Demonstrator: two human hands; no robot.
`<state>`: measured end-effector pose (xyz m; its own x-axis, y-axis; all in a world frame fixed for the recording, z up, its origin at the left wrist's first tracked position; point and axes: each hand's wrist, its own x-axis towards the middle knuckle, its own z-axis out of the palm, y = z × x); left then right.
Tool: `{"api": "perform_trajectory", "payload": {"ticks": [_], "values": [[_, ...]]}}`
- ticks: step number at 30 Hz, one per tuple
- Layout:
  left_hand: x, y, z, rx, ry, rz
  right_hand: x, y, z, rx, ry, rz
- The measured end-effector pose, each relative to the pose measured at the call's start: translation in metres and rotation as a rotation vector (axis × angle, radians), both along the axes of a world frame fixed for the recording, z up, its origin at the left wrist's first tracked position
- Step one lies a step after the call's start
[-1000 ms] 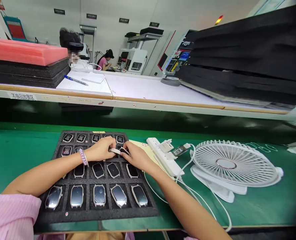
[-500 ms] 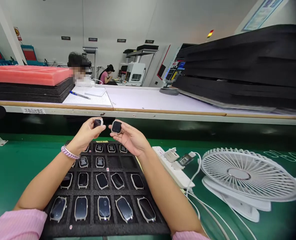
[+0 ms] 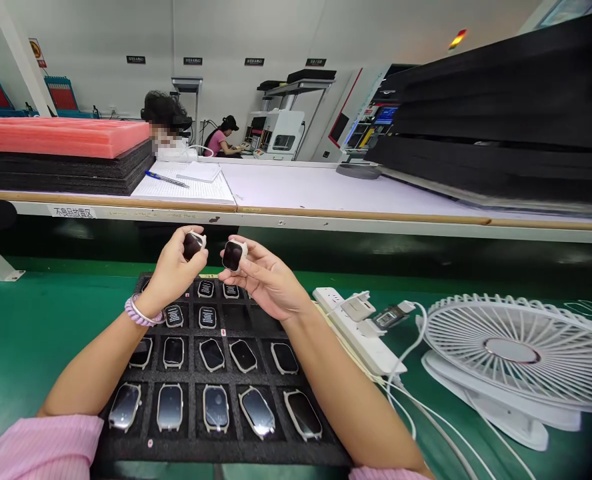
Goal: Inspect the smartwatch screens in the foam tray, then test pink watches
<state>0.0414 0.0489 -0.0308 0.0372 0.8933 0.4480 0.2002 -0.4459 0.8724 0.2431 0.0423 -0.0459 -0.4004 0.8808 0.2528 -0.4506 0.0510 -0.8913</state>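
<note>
My left hand (image 3: 180,263) grips a smartwatch case (image 3: 193,245) with a dark screen and pale frame between thumb and fingers. Beside it, my right hand (image 3: 263,277) holds a second strapless smartwatch case (image 3: 233,255), its black screen turned towards me. The two watches are close together but apart, raised above the far end of a black foam tray (image 3: 186,450). In the tray's compartments lie several more watch cases; those in the far rows show white text, while the nearer ones, such as one silver watch (image 3: 216,408), have dark screens. My right hand hides part of the far right compartments.
Right of the tray are a white power strip (image 3: 359,337) with plugged-in chargers and cables, and a white fan (image 3: 513,350). A shelf (image 3: 296,183) across the back bears red foam (image 3: 61,137), paper with a pen (image 3: 166,178), and stacked black foam (image 3: 506,127). Two people sit beyond.
The view has shifted, so the scene sits further right. Both watches stay in my hands; the right one has turned, showing more of its pale side.
</note>
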Motion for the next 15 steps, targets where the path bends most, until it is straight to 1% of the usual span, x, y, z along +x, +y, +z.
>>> {"api": "perform_trajectory", "payload": {"ticks": [2, 6, 11, 15], "values": [[0.000, 0.001, -0.004, 0.022, 0.041, 0.032, 0.000, 0.000, -0.003, -0.023, -0.020, 0.020], [0.002, 0.002, -0.009, 0.029, 0.061, 0.053, -0.003, 0.002, -0.011, -0.090, -0.014, 0.056], [0.001, -0.001, -0.007, 0.058, 0.166, 0.049, -0.007, 0.005, -0.017, -0.115, 0.022, 0.043], [0.003, -0.003, -0.005, 0.100, 0.162, 0.086, -0.005, 0.005, -0.017, -0.097, 0.012, 0.029]]}}
